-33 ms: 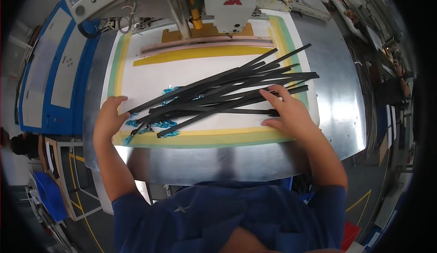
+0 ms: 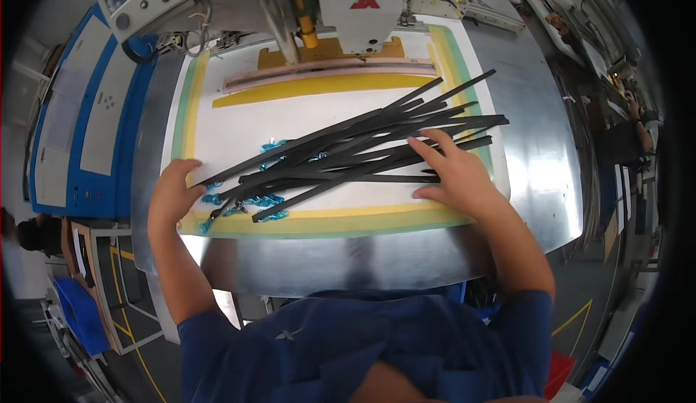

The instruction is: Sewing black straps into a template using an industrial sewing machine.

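A loose pile of long, thin black strips (image 2: 341,145) lies slantwise across the white work surface (image 2: 239,131). Blue shiny clumps (image 2: 264,201), perhaps ribbon or film, show around the strips' left ends. My left hand (image 2: 172,191) is at the left end of the pile, thumb and fingers apart, close to the tip of one long strip. Over the right part of the pile, my right hand (image 2: 453,174) has its fingers spread, the fingertips over the strips and the thumb near a lower strip's end. Whether those fingertips touch the strips is hard to tell.
Behind the pile lie a flat yellow strip (image 2: 326,89) and a pinkish bar (image 2: 333,71). A white machine head (image 2: 360,11) overhangs the far side. Green and yellow tape (image 2: 341,222) edges the white surface on a metal table (image 2: 540,156). A blue cabinet (image 2: 94,113) stands left.
My right hand has shifted very slightly left over the strips. My left hand sits a touch lower in the picture. The pile keeps nearly the same layout.
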A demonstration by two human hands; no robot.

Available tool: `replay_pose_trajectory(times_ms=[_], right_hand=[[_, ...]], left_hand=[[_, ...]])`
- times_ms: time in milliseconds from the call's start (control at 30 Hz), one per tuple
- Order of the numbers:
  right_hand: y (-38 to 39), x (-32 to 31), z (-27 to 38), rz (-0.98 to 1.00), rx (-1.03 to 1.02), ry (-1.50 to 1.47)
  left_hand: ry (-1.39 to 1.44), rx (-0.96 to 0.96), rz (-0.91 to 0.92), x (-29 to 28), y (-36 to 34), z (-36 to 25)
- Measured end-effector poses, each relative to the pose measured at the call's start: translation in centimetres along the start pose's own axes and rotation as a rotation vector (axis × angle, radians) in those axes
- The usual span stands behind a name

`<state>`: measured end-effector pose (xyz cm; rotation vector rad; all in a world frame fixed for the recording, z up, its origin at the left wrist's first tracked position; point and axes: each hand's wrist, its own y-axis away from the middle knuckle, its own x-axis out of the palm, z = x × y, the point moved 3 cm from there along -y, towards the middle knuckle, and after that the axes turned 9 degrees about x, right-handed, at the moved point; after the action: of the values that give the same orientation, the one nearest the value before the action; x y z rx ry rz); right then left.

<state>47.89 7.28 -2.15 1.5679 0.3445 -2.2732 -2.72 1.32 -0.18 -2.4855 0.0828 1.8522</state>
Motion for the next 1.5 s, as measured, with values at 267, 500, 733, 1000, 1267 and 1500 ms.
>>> replay_pose_trajectory(times_ms=[267,500,733,1000,1267,1500], right_hand=[[-6.4,2.3,2.6,0.099,-0.043,0.154],[-6.4,4.1,5.5,0.088,0.025,0.005],[-8.0,5.4,11.8,0.015,-0.166,-0.101],[-14.4,8.1,14.8,-0.186,0.014,-0.028],[-24.4,-3.9,19.8,-0.498,-0.163,-0.295],[-43.2,-11.8,26.1,-0.451,0.004,-0.026]], left_hand=[[0.074,0.045,0.032,0.7,-0.8,4.9],[0.329,0.094,-0.056,-0.9,-5.2,4.9],[0.507,0.341,-0.082,-0.2,-9.1,4.4],[0.573,0.639,0.133,-0.4,-11.5,1.8],[0.351,0.618,0.081,6.2,-13.5,3.2],[0.121,0.77,0.032,8.5,-13.8,1.9]])
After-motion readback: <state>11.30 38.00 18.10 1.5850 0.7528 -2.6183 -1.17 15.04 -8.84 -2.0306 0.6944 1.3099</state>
